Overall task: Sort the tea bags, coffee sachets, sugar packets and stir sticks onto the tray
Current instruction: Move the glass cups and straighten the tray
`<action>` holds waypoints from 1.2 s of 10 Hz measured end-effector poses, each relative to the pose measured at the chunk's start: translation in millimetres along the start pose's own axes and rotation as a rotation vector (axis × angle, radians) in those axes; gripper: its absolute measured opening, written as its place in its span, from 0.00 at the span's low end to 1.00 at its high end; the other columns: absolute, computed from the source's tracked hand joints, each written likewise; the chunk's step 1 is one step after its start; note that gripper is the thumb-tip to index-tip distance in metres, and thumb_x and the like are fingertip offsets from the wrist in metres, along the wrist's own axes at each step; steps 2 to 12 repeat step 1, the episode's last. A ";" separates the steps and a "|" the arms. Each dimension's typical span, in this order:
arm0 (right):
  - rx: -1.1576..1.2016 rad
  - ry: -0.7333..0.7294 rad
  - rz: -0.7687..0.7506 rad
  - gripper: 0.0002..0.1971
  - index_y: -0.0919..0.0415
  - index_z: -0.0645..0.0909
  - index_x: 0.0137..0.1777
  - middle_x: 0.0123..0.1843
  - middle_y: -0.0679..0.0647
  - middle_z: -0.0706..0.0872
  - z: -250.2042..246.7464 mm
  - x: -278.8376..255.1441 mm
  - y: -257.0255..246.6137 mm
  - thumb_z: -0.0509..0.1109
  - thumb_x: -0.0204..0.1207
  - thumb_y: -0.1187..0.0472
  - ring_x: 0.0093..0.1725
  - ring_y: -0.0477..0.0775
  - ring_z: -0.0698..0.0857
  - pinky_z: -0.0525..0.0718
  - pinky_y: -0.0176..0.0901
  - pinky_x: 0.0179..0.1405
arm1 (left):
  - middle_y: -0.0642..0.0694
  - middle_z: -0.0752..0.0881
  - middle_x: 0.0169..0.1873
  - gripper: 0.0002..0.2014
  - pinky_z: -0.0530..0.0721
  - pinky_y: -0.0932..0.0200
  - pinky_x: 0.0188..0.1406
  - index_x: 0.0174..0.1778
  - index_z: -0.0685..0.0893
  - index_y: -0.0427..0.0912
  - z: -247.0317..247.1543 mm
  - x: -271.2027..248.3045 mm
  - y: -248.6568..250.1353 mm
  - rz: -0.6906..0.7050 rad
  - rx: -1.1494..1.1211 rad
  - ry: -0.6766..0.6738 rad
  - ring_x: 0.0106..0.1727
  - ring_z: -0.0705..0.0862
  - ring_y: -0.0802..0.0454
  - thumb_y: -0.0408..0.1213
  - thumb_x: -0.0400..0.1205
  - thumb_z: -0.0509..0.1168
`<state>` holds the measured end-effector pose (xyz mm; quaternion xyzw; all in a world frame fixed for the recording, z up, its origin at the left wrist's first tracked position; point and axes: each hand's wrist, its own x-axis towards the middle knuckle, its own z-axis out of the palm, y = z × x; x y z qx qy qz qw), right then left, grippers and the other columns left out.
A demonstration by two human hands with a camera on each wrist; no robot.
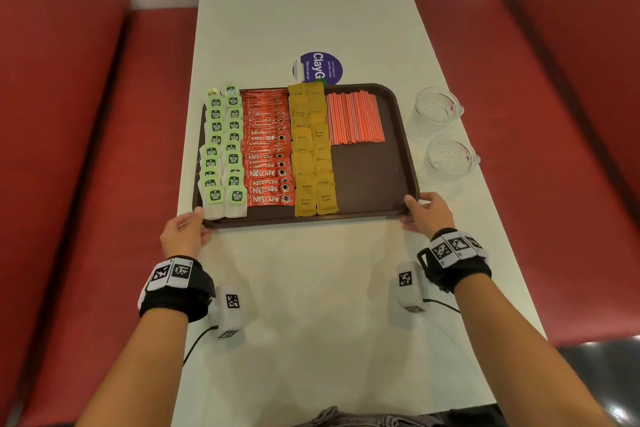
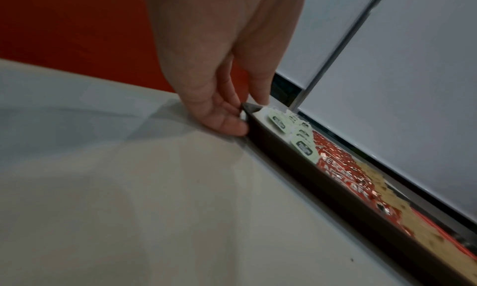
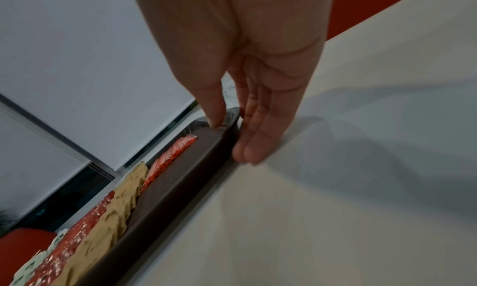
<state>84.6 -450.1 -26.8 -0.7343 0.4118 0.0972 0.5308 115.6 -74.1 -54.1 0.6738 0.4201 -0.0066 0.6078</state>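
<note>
Tray (image 1: 374, 180): on the white table (image 1: 311, 288), long axis running left to right, straight ahead of both hands.
Left hand (image 1: 183, 232): pinches the tray's near left corner, thumb over the rim.
Right hand (image 1: 426, 213): pinches the near right corner likewise; neither is nearer.
Contents: tea bags (image 1: 223, 149), coffee sachets (image 1: 268, 149), sugar packets (image 1: 313, 149), stir sticks (image 1: 355, 118), in columns from the tray's left.

Head view steeply overhead; wrist views low, close, sharing tray (image 1: 374, 180) rim.

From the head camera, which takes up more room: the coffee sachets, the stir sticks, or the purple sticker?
1. coffee sachets, largest block.
2. stir sticks.
3. purple sticker, smallest, though the tray partly hides it.
</note>
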 end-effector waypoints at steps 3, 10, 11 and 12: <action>-0.337 0.085 -0.141 0.24 0.67 0.68 0.72 0.61 0.65 0.81 -3.6 -12.1 2.6 0.64 0.81 0.54 0.62 0.64 0.80 0.78 0.54 0.64 | 0.36 0.77 0.63 0.20 0.77 0.50 0.62 0.65 0.77 0.38 -1.1 -20.1 10.5 0.257 0.346 0.084 0.58 0.80 0.41 0.42 0.80 0.66; -0.337 0.085 -0.141 0.24 0.67 0.68 0.72 0.61 0.65 0.81 -3.6 -12.1 2.6 0.64 0.81 0.54 0.62 0.64 0.80 0.78 0.54 0.64 | 0.36 0.77 0.63 0.20 0.77 0.50 0.62 0.65 0.77 0.38 -1.1 -20.1 10.5 0.257 0.346 0.084 0.58 0.80 0.41 0.42 0.80 0.66; -0.337 0.085 -0.141 0.24 0.67 0.68 0.72 0.61 0.65 0.81 -3.6 -12.1 2.6 0.64 0.81 0.54 0.62 0.64 0.80 0.78 0.54 0.64 | 0.36 0.77 0.63 0.20 0.77 0.50 0.62 0.65 0.77 0.38 -1.1 -20.1 10.5 0.257 0.346 0.084 0.58 0.80 0.41 0.42 0.80 0.66; -0.337 0.085 -0.141 0.24 0.67 0.68 0.72 0.61 0.65 0.81 -3.6 -12.1 2.6 0.64 0.81 0.54 0.62 0.64 0.80 0.78 0.54 0.64 | 0.36 0.77 0.63 0.20 0.77 0.50 0.62 0.65 0.77 0.38 -1.1 -20.1 10.5 0.257 0.346 0.084 0.58 0.80 0.41 0.42 0.80 0.66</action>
